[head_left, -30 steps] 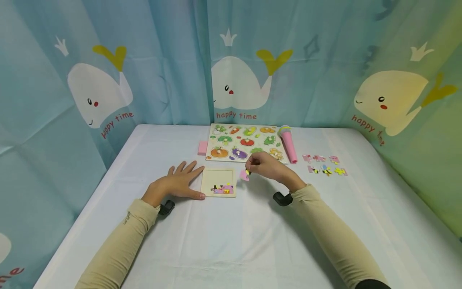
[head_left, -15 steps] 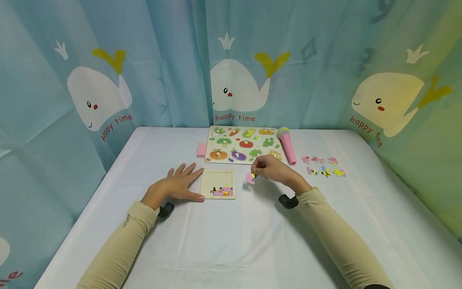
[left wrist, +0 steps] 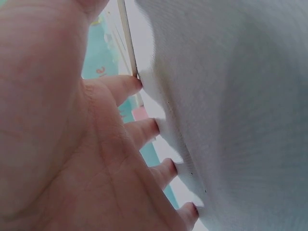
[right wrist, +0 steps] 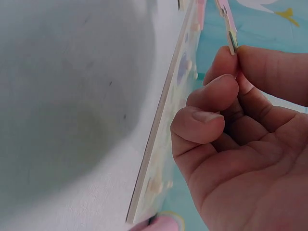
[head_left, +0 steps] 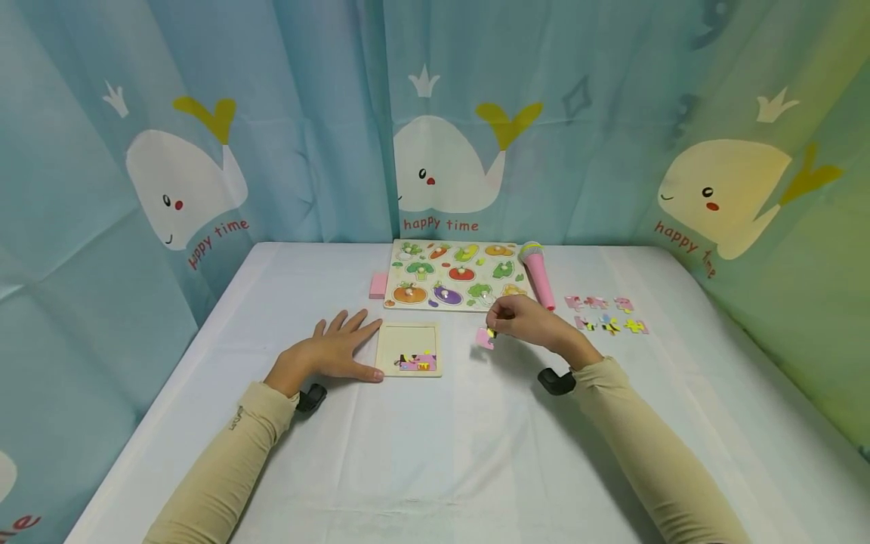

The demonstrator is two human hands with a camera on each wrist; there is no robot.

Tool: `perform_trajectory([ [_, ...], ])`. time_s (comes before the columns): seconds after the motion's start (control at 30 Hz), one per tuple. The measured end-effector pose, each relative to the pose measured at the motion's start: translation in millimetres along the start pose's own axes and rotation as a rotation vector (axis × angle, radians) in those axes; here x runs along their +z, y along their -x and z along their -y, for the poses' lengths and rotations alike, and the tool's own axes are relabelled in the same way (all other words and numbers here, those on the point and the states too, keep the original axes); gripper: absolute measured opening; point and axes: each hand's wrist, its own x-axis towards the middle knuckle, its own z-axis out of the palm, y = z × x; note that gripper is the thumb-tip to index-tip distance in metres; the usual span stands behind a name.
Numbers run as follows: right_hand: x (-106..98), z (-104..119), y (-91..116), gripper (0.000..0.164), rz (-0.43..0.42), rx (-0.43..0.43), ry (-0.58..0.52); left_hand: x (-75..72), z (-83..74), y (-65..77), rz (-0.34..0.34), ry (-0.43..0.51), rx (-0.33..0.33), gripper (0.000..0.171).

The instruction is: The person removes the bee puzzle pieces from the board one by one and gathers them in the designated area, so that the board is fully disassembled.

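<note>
My left hand (head_left: 333,353) lies with spread fingers at the left edge of a small square wooden puzzle tray (head_left: 408,332). Fingertips and thumb touch the tray's side. Joined pink and yellow puzzle pieces (head_left: 418,363) fill the lower right part of the tray. To the right of it, my right hand (head_left: 526,321) pinches a pink jigsaw puzzle piece (head_left: 485,338) between thumb and index finger, above the table. In the right wrist view the puzzle piece (right wrist: 227,21) shows edge-on at the fingertips, with the other fingers curled below.
A vegetable peg puzzle board (head_left: 435,273) lies at the back, with a pink block (head_left: 377,285) on its left and a pink toy microphone (head_left: 538,276) on its right. Several loose jigsaw pieces (head_left: 609,325) lie in two rows farther right. A whale-print curtain (head_left: 326,151) stands behind the table.
My right hand has moved right, away from the tray, carrying the pinched puzzle piece. My left hand stays at the tray's edge. The head view has shifted slightly.
</note>
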Motion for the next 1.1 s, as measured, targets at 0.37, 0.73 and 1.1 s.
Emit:
perform_trajectory([
  [0.37, -12.2, -11.9, 12.7, 0.010, -0.020, 0.040, -0.014, 0.4, -1.0, 1.0, -0.013, 0.004, 0.005, 0.111],
  [0.73, -29.4, -17.0, 28.0, 0.011, -0.047, 0.081, -0.008, -3.5, -1.8, 2.4, -0.020, 0.035, 0.011, 0.111],
  [1.1, -41.3, -27.9, 40.0, 0.010, -0.058, 0.102, -0.008, -1.8, 0.7, 0.0, -0.008, 0.033, 0.014, 0.111],
])
